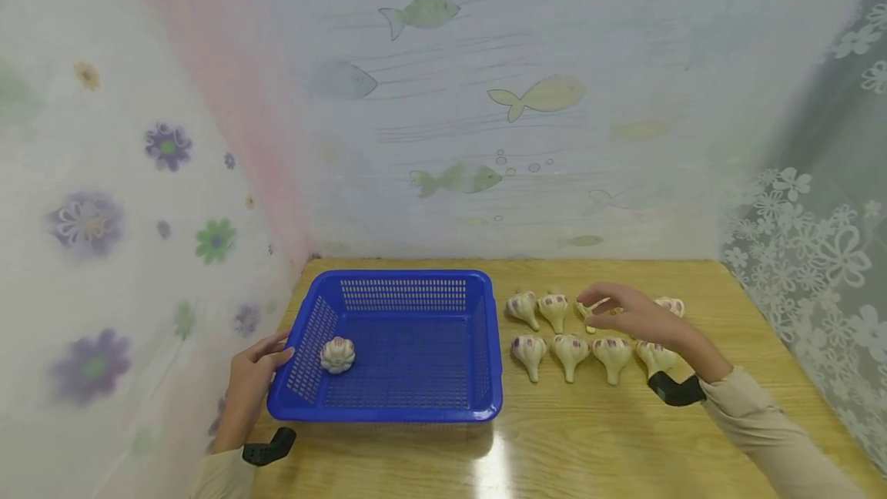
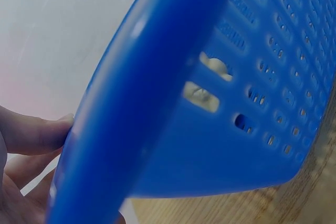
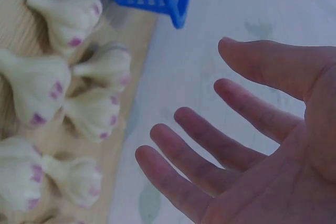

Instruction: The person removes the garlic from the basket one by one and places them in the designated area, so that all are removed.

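A blue plastic basket (image 1: 384, 414) with slotted sides stands on the table. My left hand (image 1: 251, 376) holds its left rim, the thumb (image 2: 39, 134) against the edge and the other fingers lower on the outer side. One garlic bulb (image 1: 337, 356) lies inside, near the left wall. To the basket's right, two rows of garlic bulbs (image 1: 571, 353) lie on the wood, white with purple patches. Over the back row hovers my right hand (image 1: 634, 316), which hides part of it. In the right wrist view that hand's fingers (image 3: 202, 142) are spread and hold nothing.
The wooden table (image 1: 575, 437) meets a back wall covering (image 1: 430, 114) printed with fish. A flowered sheet (image 1: 138, 276) hangs close on the left, and another with white flowers (image 1: 818, 245) on the right. A black wrist camera (image 1: 675, 390) sits on each forearm.
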`<state>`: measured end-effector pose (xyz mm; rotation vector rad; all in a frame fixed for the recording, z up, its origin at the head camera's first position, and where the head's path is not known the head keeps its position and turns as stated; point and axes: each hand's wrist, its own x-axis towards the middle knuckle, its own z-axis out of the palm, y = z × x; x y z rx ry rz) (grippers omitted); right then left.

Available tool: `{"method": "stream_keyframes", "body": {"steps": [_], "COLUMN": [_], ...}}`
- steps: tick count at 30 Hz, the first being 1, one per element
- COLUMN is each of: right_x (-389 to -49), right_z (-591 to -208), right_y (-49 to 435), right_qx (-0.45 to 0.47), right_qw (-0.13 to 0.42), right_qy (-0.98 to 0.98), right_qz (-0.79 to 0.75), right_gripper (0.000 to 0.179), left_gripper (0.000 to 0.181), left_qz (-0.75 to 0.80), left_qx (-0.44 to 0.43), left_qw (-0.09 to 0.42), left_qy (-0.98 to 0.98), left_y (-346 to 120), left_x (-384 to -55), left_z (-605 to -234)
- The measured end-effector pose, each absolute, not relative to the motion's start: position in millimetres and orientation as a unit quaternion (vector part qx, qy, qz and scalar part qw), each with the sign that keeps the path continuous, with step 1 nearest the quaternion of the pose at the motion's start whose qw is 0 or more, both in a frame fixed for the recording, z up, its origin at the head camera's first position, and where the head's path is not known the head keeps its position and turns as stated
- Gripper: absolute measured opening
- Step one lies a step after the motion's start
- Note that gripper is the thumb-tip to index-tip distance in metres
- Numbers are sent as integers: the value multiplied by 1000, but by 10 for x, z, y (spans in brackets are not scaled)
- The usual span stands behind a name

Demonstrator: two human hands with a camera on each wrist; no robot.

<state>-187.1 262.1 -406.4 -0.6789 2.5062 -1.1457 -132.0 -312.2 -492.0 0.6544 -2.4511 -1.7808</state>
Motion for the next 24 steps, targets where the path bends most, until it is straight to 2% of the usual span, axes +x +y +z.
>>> {"method": "stream_keyframes", "body": {"steps": [24], "right_x": [-2090], "right_z": [-4117], "right_y": [1545], "right_qx": [-350], "right_qw": [137], "right_qy": [825], "right_qz": [-422], "right_gripper": [32], "left_gripper": [46], "left_qz": [-573], "left_qx": [217], "left_qw": [23], "left_qy": [-790], "left_y": [-3118], "left_x": [-1316], "left_z": [-4928]}}
